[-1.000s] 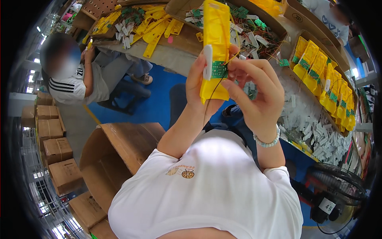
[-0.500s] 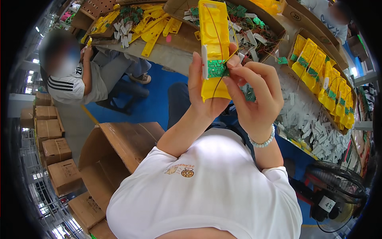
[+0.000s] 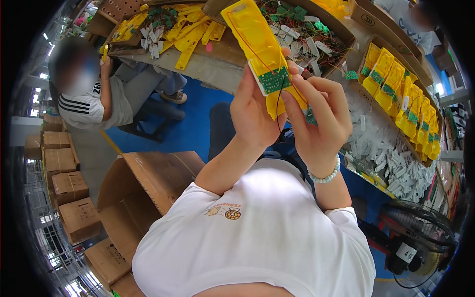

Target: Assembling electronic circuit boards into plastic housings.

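Observation:
My left hand (image 3: pixel 255 111) is closed around the lower part of a long yellow plastic housing (image 3: pixel 251 37), tilted with its top to the left. A green circuit board (image 3: pixel 273 81) lies across its lower part, and a white strip (image 3: pixel 256 74) runs along its left edge. One red wire runs up inside the housing; a black wire (image 3: pixel 279 106) hangs from the board. At the housing's right edge, the fingers of my right hand (image 3: pixel 321 111) are bent together. Yellow plastic and a green corner (image 3: pixel 310 116) show between them; what they pinch is partly hidden.
A carton (image 3: pixel 316 37) of wired boards and white parts stands beyond my hands. At right, a box holds a row of yellow housings (image 3: pixel 396 94) above many white pieces (image 3: pixel 391 153). An open carton (image 3: pixel 143 183) and a fan (image 3: pixel 415 242) flank me. A co-worker (image 3: pixel 94 94) sits left.
The yellow housing has tipped, its top swinging left from nearly upright. My right fingers have shifted slightly along its right edge. The co-worker's hand at the left has moved a little.

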The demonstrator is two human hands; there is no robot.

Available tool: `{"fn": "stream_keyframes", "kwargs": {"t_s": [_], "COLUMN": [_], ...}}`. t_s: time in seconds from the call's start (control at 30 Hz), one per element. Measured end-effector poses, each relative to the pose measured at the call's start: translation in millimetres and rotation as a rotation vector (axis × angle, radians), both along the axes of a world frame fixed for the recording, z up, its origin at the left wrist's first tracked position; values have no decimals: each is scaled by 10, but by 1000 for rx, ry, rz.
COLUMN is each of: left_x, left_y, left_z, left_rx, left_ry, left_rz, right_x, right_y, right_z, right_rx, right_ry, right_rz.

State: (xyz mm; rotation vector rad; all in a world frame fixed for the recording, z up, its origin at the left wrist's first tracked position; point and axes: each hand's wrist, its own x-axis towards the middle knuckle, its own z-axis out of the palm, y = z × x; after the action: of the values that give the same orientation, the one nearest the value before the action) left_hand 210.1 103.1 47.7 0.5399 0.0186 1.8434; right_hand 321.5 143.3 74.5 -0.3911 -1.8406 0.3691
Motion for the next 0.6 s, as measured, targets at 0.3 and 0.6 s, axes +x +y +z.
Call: {"fn": "stream_keyframes", "kwargs": {"t_s": [0.3,0.6], "left_x": [129,154], "left_y": [-19,12], "left_z": [58,104], "left_rx": [-91,97], "left_ry": [19,5], "left_rz": [256,293], "right_x": [-15,35], "right_y": [15,96], "right_z": [2,13], "right_rx": [-15,26], "right_ry": [-36,-37], "right_rz": [6,63]}}
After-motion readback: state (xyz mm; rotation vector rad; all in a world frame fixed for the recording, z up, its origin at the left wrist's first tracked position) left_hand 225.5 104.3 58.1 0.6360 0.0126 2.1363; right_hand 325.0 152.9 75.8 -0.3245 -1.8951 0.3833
